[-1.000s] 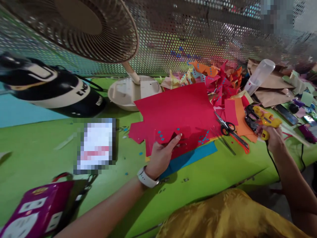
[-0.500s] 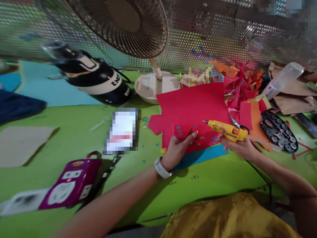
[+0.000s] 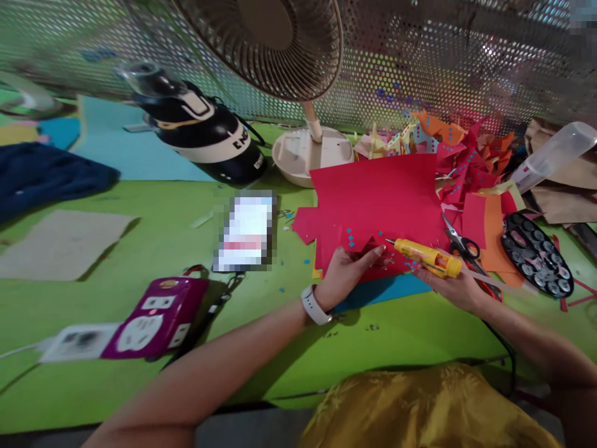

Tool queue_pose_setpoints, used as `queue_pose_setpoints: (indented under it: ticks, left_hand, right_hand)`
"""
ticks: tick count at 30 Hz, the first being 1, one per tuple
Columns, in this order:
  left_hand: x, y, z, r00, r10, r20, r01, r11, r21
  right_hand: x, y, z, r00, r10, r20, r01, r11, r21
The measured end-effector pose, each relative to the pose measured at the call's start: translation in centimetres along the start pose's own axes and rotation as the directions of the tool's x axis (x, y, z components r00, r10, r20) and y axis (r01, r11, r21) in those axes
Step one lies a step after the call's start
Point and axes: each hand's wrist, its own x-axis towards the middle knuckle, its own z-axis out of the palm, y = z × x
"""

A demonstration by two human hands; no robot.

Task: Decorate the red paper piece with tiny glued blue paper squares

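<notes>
My right hand (image 3: 448,287) is wrapped round a yellow hot glue gun (image 3: 429,257), its clear glue stick poking out of the back. The gun's metal tip points left, close to the thumb of my left hand (image 3: 347,274). That left hand, with a white watch on the wrist, grips a piece of red paper (image 3: 357,238) with blue dots; some fingers are partly hidden. Beneath lie a large red sheet (image 3: 373,193) and a strip of blue paper (image 3: 377,294). Scissors (image 3: 459,239) with dark handles rest just beyond my right hand.
A fan (image 3: 312,155) and a black bottle (image 3: 214,140) stand at the back. To the left are a phone (image 3: 245,230) and a purple power strip (image 3: 156,317). Cut paper scraps (image 3: 461,152), a black palette (image 3: 536,255) and a clear bottle (image 3: 555,155) are on the right.
The glue gun's tip has come lower and closer to my left thumb. The whole view has shifted, so things appear farther right.
</notes>
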Motion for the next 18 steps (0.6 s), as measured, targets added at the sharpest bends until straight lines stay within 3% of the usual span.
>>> queue_pose_setpoints:
  ticks: [18]
  left_hand:
    - [-0.31, 0.56, 0.31, 0.999, 0.049, 0.007, -0.049, 0.998, 0.031]
  right_hand:
    - [0.06, 0.01, 0.41, 0.999, 0.047, -0.022, -0.048, 0.998, -0.038]
